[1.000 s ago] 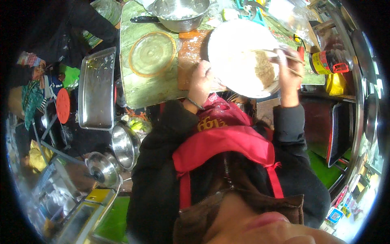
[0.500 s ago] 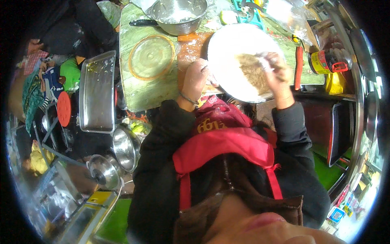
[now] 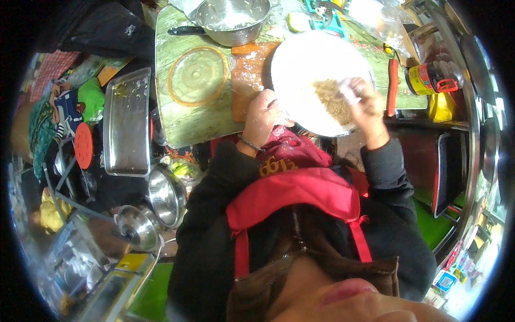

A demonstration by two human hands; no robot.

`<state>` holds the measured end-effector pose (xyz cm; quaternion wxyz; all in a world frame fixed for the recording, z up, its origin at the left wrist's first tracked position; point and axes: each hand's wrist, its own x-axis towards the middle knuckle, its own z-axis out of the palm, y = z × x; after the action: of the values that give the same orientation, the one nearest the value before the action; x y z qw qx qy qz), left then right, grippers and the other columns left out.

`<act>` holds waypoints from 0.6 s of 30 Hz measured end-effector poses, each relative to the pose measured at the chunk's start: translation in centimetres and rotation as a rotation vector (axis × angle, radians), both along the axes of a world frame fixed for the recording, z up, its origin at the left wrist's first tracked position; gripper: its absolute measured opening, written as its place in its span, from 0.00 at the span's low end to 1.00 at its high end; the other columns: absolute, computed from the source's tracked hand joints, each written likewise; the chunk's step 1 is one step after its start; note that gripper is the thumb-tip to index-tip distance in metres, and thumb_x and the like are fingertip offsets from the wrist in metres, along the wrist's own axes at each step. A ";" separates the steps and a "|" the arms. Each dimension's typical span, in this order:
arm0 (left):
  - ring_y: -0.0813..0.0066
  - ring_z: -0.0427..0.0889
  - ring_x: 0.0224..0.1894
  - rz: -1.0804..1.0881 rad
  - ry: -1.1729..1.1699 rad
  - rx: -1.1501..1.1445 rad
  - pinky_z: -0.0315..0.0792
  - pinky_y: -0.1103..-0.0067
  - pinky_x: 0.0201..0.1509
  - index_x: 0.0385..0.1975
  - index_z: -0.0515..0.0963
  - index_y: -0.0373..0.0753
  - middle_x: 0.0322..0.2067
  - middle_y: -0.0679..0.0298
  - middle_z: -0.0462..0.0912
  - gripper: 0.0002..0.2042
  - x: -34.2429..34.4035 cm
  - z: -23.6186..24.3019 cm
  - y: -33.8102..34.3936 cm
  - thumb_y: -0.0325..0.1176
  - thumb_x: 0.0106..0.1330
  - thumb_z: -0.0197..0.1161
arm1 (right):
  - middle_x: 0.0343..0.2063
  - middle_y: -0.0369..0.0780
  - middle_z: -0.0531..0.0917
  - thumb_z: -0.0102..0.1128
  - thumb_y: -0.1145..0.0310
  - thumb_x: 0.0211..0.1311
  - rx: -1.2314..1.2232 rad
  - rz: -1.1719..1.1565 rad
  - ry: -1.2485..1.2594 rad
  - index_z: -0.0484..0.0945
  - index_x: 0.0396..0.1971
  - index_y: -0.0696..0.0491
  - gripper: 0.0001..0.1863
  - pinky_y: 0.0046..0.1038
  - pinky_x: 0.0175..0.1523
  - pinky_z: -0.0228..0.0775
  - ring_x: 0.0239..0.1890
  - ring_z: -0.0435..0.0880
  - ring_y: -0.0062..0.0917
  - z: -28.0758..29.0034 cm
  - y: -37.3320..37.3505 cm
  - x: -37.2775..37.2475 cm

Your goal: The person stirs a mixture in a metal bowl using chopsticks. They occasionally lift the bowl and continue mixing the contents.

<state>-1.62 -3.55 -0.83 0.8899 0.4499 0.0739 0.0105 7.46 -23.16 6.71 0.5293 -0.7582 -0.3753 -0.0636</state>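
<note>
A large white round basin [image 3: 316, 56] sits at the table's near edge, glaring in the light. Inside it, on the right, lies a patch of brown crumbly or powdery stuff [image 3: 331, 96]. My left hand [image 3: 261, 115] is closed at the basin's lower left rim, its fingertips partly hidden. Over the brown stuff, my right hand [image 3: 369, 104] is closed, fingers drawn together round a small whitish thing [image 3: 349, 91], too blurred to name. A dusted wooden board [image 3: 248, 80] shows beside the basin, partly under it.
A steel pan with a black handle [image 3: 233, 24] and a round glass lid [image 3: 197, 76] occupy the table's left side. A red stick [image 3: 392, 88] and a dark jar [image 3: 432, 78] are at right. A metal tray [image 3: 127, 129] and steel bowls [image 3: 166, 196] stand left of me.
My left hand has come slightly down along the basin's rim. My right hand has shifted a little over the brown stuff, still closed on the whitish thing.
</note>
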 end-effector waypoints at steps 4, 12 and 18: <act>0.72 0.75 0.26 -0.029 0.010 -0.079 0.75 0.77 0.27 0.31 0.64 0.34 0.25 0.62 0.69 0.02 -0.6 -0.3 -0.3 0.24 0.60 0.45 | 0.36 0.43 0.76 0.52 0.81 0.53 0.246 -0.269 0.165 0.69 0.39 0.61 0.12 0.24 0.36 0.75 0.34 0.77 0.25 2.2 -3.2 1.6; 0.72 0.75 0.18 -0.122 0.101 0.226 0.73 0.81 0.19 0.29 0.65 0.32 0.20 0.60 0.71 0.05 3.2 0.6 2.8 0.27 0.60 0.47 | 0.30 0.42 0.75 0.51 0.86 0.49 0.135 0.066 -0.022 0.70 0.27 0.60 0.06 0.28 0.34 0.74 0.34 0.76 0.30 0.7 2.0 -3.8; 0.74 0.74 0.17 0.043 0.036 0.391 0.73 0.80 0.20 0.26 0.68 0.32 0.19 0.60 0.71 0.04 4.4 -0.1 2.9 0.26 0.58 0.48 | 0.34 0.41 0.75 0.51 0.85 0.51 0.251 -0.070 0.079 0.70 0.32 0.59 0.08 0.24 0.35 0.73 0.37 0.76 0.26 -0.9 1.7 1.9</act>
<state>2.73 -0.66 -0.90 0.7838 0.6125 0.0958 0.0355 9.36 -21.46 5.85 0.6316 -0.7008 -0.3165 -0.0987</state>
